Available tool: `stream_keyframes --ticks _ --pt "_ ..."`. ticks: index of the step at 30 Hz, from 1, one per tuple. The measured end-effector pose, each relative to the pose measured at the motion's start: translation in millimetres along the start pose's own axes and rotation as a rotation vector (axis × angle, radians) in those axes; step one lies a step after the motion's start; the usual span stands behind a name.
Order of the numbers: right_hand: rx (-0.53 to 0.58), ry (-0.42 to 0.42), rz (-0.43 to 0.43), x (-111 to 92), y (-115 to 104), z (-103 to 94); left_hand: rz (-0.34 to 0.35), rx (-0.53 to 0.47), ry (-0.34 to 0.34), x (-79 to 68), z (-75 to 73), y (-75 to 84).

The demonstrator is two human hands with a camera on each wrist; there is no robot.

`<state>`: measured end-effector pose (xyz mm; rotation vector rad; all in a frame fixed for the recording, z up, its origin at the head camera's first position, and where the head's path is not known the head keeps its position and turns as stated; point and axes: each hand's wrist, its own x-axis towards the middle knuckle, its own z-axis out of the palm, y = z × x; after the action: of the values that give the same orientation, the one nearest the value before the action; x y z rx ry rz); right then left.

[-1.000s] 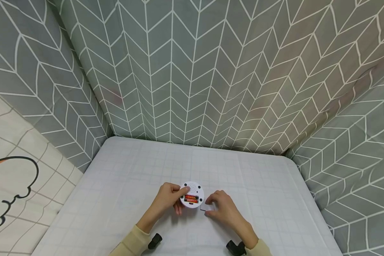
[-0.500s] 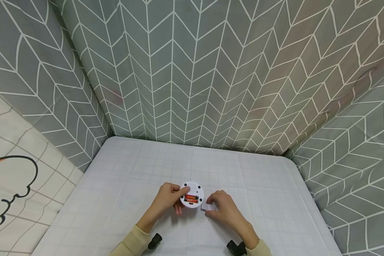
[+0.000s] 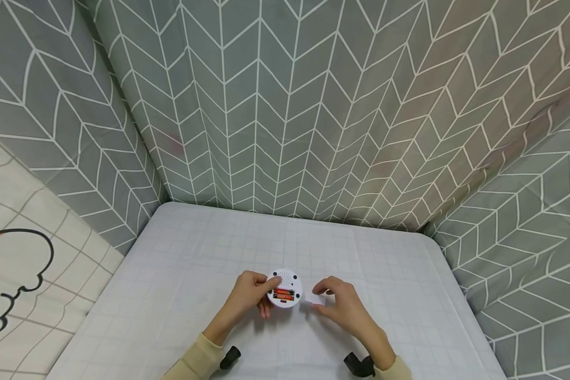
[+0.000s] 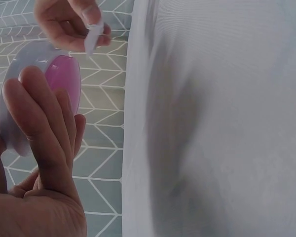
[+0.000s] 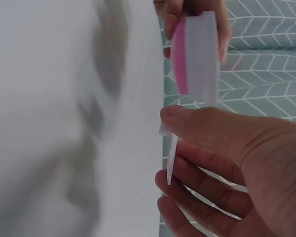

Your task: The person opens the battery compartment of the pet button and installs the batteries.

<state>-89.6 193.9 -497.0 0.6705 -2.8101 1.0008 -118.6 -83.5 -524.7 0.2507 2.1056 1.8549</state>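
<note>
My left hand (image 3: 253,291) grips a round white device (image 3: 288,278) by its left side, thumb on the speaker-holed back and fingers behind. Two red batteries (image 3: 283,294) lie in its uncovered battery slot, which faces up toward the head camera. A pink dome (image 5: 179,59) shows on its other face in the right wrist view. Just right of the device, my right hand (image 3: 343,306) pinches a small white battery cover (image 3: 315,298) between thumb and fingers. Seen edge-on in the right wrist view, the cover (image 5: 171,155) is thin and apart from the device.
Under both hands spreads a table with a white cloth (image 3: 209,248). Grey patterned curtains (image 3: 285,116) stand along its back and right side. A black wrist mount (image 3: 230,358) sits at the left cuff and another black mount (image 3: 358,364) at the right.
My right hand has drawn a little to the right with the battery cover, widening the gap to the device. The left hand and the device stay almost in place.
</note>
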Motion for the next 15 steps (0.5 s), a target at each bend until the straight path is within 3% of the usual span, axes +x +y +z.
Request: stream_keyframes --ticks 8,15 --pt "-0.01 -0.001 0.013 -1.8 -3.3 -8.5 -0.001 0.001 -0.005 0.6 0.5 -1.1" --pt "-0.016 0.022 -0.029 -1.8 -10.2 -12.4 0.005 0.002 -0.001 0.8 1.1 -0.7"
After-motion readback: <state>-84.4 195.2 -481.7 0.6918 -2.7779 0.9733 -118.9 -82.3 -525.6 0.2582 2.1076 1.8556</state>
